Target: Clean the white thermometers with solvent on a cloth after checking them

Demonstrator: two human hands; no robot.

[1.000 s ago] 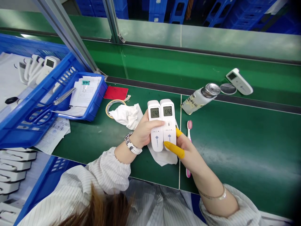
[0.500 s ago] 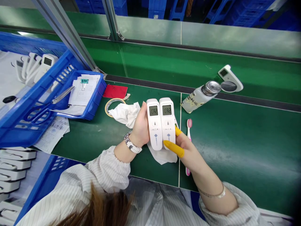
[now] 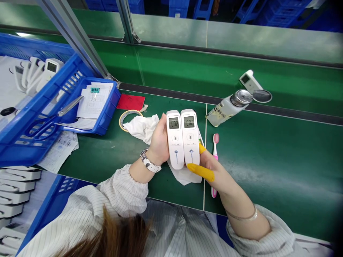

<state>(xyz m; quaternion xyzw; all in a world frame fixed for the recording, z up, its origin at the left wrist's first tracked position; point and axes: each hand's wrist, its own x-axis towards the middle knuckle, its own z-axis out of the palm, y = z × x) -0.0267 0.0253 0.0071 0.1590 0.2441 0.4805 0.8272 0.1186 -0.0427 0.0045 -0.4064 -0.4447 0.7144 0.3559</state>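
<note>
Two white infrared thermometers stand side by side in my hands, their lit screens facing me. My left hand (image 3: 160,142) is closed around the left thermometer (image 3: 175,150), its fingers hidden behind. The right thermometer (image 3: 190,137) is gripped low down by my right hand (image 3: 207,166), which wears yellow finger cots on thumb and a finger. Both displays show characters like "CA2". Beneath the thermometers lies a white cloth (image 3: 184,177) on the green bench. A pink and white toothbrush (image 3: 215,142) lies just right of my right hand, partly covered by it.
Left of my hands are a crumpled white cloth (image 3: 143,128), a tape roll (image 3: 122,119) and a red card (image 3: 131,102). A blue tray (image 3: 108,119) holds papers; scissors (image 3: 70,106) lie across its edge. Behind right stand a pump bottle (image 3: 223,111) and another thermometer (image 3: 250,82) on the green belt.
The thermometer on the belt has shifted left relative to the bottle. Both hands keep their hold on the two thermometers, and my right thumb sits slightly lower.
</note>
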